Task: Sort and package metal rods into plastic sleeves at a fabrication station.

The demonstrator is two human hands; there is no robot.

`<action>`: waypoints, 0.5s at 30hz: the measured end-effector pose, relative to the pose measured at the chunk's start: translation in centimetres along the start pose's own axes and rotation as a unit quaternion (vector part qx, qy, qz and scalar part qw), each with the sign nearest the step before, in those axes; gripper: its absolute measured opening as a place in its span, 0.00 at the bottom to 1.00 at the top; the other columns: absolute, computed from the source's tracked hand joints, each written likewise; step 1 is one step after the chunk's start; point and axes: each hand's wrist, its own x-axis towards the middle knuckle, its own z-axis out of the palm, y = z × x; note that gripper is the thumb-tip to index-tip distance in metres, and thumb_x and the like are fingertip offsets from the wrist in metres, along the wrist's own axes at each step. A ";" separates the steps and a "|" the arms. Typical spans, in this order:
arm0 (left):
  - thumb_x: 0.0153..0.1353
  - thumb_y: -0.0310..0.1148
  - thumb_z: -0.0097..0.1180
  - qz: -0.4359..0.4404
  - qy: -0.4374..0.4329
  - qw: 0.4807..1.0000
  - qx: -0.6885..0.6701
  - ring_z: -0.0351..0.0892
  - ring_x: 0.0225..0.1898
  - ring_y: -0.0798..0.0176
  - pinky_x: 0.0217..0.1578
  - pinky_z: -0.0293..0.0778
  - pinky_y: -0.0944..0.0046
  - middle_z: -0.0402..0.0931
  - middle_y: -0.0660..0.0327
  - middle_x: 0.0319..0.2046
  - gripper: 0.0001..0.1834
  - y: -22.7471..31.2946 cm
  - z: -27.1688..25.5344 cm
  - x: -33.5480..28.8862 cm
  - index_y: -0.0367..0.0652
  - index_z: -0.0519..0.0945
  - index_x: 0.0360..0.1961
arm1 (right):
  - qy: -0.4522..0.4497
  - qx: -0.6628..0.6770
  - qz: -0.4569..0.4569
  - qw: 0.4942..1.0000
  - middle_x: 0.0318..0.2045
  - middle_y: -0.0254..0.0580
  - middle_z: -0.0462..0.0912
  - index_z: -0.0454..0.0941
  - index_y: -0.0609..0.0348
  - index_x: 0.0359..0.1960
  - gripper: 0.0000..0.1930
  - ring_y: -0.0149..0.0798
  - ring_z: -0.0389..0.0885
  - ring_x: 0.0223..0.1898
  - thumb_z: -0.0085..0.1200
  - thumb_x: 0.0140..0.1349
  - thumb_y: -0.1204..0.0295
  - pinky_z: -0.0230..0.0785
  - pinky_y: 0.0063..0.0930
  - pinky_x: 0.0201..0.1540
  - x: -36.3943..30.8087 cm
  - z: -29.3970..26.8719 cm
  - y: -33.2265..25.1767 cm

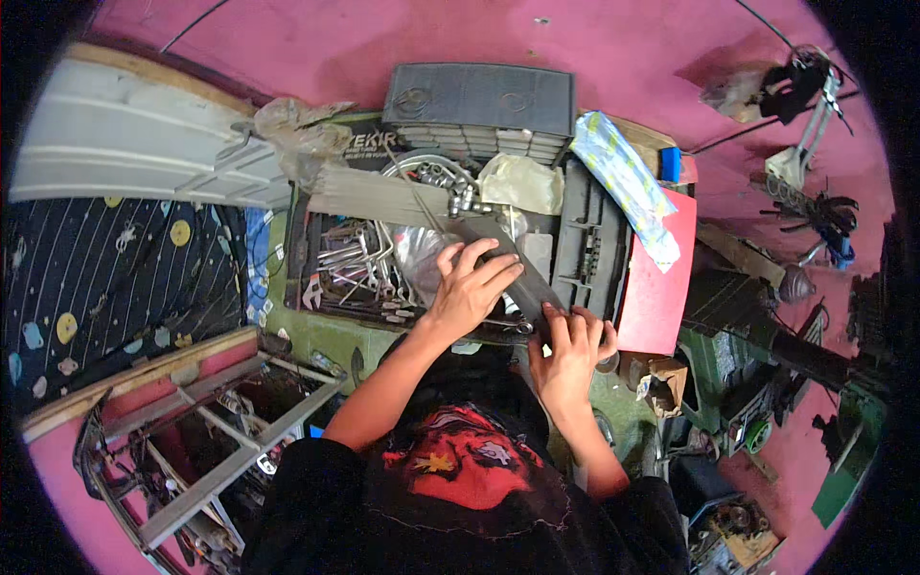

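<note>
A long dark grey flat strip [533, 289] slants across the front of an open tool case [305, 251]. On its upper part lies my left hand [476, 287], fingers spread and thumb apart near the left edge. My right hand [567, 359] grips the strip's lower end, its fingers bent over the top; the thumb's hold is partly hidden. Beyond my left hand, a wide grey flat piece [376, 194] lies across the case. Wrenches and other hand tools [359, 261] fill the left compartment, and several metal sockets [464, 195] sit near the middle.
Behind the case stands a dark grey drawer box [479, 101] against the pink wall. A blue and yellow wrapped packet [628, 187] rests by a red panel [656, 283] at right. A metal frame [225, 436] stands at lower left, a green machine [695, 350] at right.
</note>
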 end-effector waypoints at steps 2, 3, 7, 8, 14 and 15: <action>0.63 0.35 0.67 -0.021 0.012 1.000 0.013 0.70 0.69 0.59 0.69 0.54 0.42 0.84 0.73 0.59 0.18 0.1 -1.2 -1.5 0.56 0.89 0.55 | -0.012 0.004 -0.012 1.000 0.55 0.41 0.81 0.81 0.50 0.63 0.29 0.48 0.72 0.66 0.68 0.55 0.68 0.44 0.63 0.75 0.3 -0.5 -0.7; 0.63 0.35 0.67 -0.033 0.020 0.999 0.019 0.70 0.69 0.59 0.68 0.53 0.43 0.84 0.74 0.58 0.18 0.1 -2.0 -2.2 0.57 0.89 0.55 | -0.016 0.003 -0.022 1.000 0.55 0.40 0.81 0.81 0.50 0.63 0.29 0.48 0.72 0.66 0.68 0.55 0.69 0.44 0.63 0.75 0.4 -0.5 -0.9; 0.61 0.35 0.69 -0.074 0.035 0.996 0.032 0.71 0.67 0.61 0.67 0.52 0.43 0.85 0.75 0.56 0.19 -0.8 -4.8 -5.7 0.58 0.90 0.55 | -0.029 0.002 -0.059 0.998 0.54 0.38 0.82 0.83 0.51 0.61 0.28 0.47 0.72 0.66 0.66 0.55 0.72 0.45 0.63 0.75 1.2 -0.1 -3.0; 0.61 0.35 0.69 -0.086 0.034 0.995 0.033 0.72 0.67 0.61 0.67 0.52 0.43 0.85 0.75 0.56 0.19 -1.0 -5.6 -6.5 0.58 0.90 0.55 | -0.039 0.001 -0.074 0.996 0.54 0.38 0.82 0.84 0.51 0.60 0.27 0.47 0.73 0.66 0.66 0.54 0.73 0.46 0.63 0.75 1.4 0.0 -3.7; 0.52 0.32 0.70 -0.153 0.077 0.984 0.056 0.73 0.65 0.60 0.66 0.54 0.46 0.87 0.76 0.53 0.23 -4.4 -9.8 -11.7 0.58 0.91 0.51 | -0.026 -0.006 -0.133 0.991 0.55 0.36 0.84 0.85 0.47 0.59 0.26 0.47 0.74 0.66 0.63 0.56 0.76 0.48 0.65 0.74 2.9 3.0 -10.3; 0.51 0.32 0.71 -0.176 0.095 0.978 0.061 0.73 0.64 0.60 0.66 0.54 0.46 0.88 0.76 0.53 0.23 -5.4 -10.3 -12.9 0.58 0.91 0.51 | -0.024 -0.005 -0.153 0.988 0.55 0.36 0.84 0.85 0.47 0.59 0.25 0.47 0.74 0.66 0.63 0.56 0.76 0.49 0.65 0.74 3.3 3.8 -11.8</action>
